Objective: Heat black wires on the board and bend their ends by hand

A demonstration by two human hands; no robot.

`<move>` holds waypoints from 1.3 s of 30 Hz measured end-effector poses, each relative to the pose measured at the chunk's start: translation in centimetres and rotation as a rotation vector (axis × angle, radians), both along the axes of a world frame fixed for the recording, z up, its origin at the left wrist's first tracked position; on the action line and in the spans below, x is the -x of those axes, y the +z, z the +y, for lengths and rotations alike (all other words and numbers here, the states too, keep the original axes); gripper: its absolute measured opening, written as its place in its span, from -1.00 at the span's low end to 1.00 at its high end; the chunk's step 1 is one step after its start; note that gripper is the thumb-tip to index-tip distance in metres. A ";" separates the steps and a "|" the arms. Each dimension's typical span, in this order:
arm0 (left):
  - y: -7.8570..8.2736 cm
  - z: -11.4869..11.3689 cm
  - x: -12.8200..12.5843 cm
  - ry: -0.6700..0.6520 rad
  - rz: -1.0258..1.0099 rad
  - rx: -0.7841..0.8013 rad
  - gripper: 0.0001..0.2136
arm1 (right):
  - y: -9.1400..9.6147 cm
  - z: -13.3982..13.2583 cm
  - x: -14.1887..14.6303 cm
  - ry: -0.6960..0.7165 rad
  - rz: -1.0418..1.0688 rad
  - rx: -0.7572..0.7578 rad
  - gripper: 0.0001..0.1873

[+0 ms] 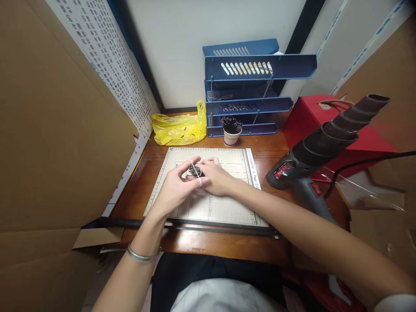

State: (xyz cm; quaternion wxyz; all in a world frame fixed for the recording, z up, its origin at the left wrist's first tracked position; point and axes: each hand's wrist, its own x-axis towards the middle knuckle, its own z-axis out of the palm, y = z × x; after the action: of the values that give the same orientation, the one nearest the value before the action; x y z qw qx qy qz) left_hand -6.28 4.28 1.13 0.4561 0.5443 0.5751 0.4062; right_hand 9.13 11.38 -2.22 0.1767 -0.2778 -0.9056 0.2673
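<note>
Left hand (173, 184): thumb and forefinger spread apart, white band (195, 170) stretched across their tips. Black bundle (193, 172) just behind it, above the paper cutter (227, 210); right hand (216, 177) closed on its side, fingertips partly hidden. Judgement: banding underway, band not yet snug. Farther right, a cup (231, 139) holds similar black strands (231, 124), unbanded as far as visible.

Bright at centre, glaring off the wooden desk (208, 245) at lower centre, dark at upper right, stretched and soft toward edges.
</note>
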 end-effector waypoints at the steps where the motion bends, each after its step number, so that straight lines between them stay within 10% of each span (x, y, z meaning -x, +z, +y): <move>1: 0.1 0.1 0.1 -0.008 0.076 -0.021 -0.28 | 0.1 0.0 0.1 0.007 -0.012 -0.020 -0.81; 15: 1.5 1.3 0.7 -0.128 0.335 -0.158 -0.69 | 0.3 -0.1 -0.6 0.118 -0.018 -0.061 -0.81; 26: 1.2 1.3 0.7 -0.046 0.236 -0.120 -0.70 | 0.5 -0.4 -0.8 -0.144 0.012 0.027 -0.67; 39: 2.3 -0.2 2.1 -0.128 0.058 0.017 -0.61 | 1.0 -0.9 -1.5 -0.031 0.171 0.092 -0.82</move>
State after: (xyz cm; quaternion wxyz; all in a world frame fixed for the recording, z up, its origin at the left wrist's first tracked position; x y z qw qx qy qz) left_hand -8.34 4.06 3.45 0.4692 0.5876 0.5554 0.3552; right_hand 10.64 10.48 -1.21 0.2446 -0.2755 -0.8696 0.3288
